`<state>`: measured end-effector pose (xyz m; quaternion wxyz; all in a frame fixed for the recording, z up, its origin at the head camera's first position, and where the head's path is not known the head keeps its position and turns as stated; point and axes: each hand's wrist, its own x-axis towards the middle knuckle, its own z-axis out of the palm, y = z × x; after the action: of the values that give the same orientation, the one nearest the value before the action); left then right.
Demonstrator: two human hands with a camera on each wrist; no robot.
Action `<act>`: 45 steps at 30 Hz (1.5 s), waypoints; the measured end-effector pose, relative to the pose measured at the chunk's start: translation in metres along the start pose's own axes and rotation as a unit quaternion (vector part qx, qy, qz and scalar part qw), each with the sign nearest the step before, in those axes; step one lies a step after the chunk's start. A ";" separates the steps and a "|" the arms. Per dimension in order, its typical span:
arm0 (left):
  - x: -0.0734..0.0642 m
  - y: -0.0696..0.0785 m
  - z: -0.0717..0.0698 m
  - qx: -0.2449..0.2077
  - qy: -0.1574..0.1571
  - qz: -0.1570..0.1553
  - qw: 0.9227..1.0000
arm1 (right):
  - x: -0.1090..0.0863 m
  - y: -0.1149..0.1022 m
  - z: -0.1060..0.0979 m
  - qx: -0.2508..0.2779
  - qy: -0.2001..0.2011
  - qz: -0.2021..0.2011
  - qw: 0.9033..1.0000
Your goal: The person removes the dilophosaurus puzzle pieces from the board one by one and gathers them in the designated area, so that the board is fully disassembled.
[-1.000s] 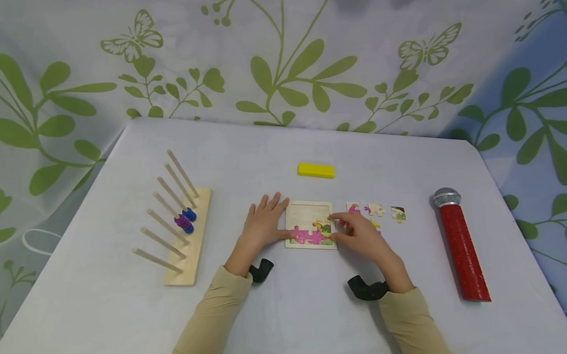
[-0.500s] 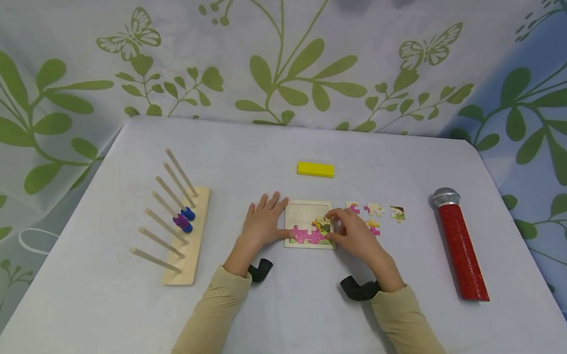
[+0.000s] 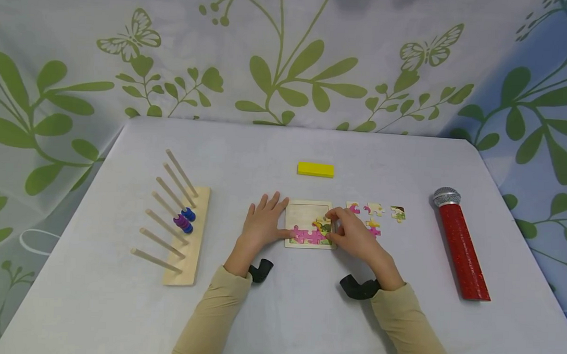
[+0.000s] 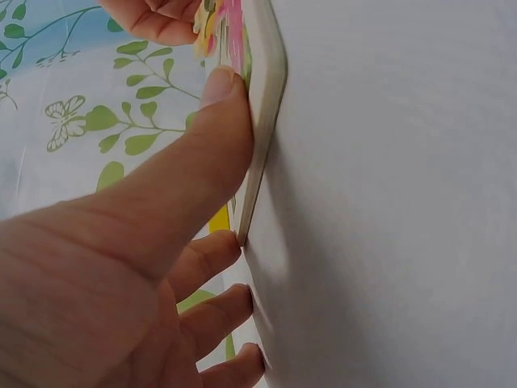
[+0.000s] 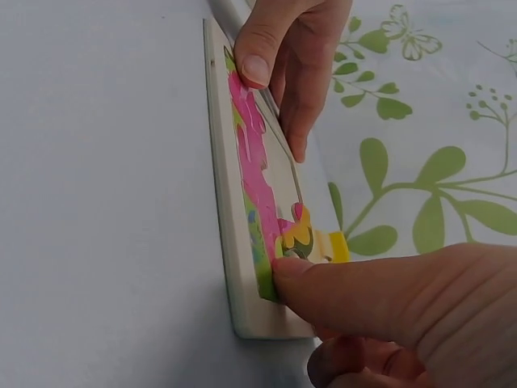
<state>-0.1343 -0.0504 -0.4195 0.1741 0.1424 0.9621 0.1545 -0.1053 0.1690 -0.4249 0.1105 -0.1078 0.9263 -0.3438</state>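
Observation:
A square wooden puzzle board (image 3: 306, 209) lies mid-table, with joined pink puzzle pieces (image 3: 305, 236) along its near side. My left hand (image 3: 260, 225) rests at the board's left edge, fingers spread, its thumb over the near left corner and the pink pieces, as the left wrist view shows. At the board's right side my right hand (image 3: 356, 234) pinches a yellow and green puzzle piece (image 3: 323, 226) between thumb and index finger. In the right wrist view this puzzle piece (image 5: 299, 233) sits by the pink row, with the thumb (image 5: 323, 283) on its near edge.
Several loose puzzle pieces (image 3: 374, 209) lie right of the board. Beyond it is a yellow block (image 3: 315, 170). A wooden peg rack (image 3: 199, 236) with blue and purple beads (image 3: 183, 223) stands left; a red microphone (image 3: 464, 251) lies far right.
My right hand has shifted slightly left, farther over the board's right side, uncovering more of a loose puzzle piece behind it. The left hand stays in place.

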 end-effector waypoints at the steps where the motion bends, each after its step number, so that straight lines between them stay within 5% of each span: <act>1: 0.000 0.000 0.000 0.000 0.001 0.000 1.000 | 0.000 0.000 0.000 0.004 -0.002 -0.002 1.000; 16: 0.000 0.000 0.001 0.000 -0.001 -0.002 1.000 | -0.001 0.005 0.001 0.022 0.004 -0.018 1.000; 23: 0.000 0.001 0.001 0.001 -0.003 0.000 1.000 | -0.018 0.036 -0.023 0.043 0.045 -0.023 0.998; 34: -0.001 -0.001 0.001 -0.003 0.009 0.004 1.000 | -0.061 0.082 -0.068 0.051 0.083 0.107 0.990; 45: 0.000 -0.003 0.003 -0.006 0.010 0.012 1.000 | -0.070 0.087 -0.073 0.042 0.067 0.151 0.985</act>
<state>-0.1336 -0.0524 -0.4236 0.1631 0.1510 0.9612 0.1636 -0.0695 0.2975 -0.4193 0.1030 0.0612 0.9222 -0.3678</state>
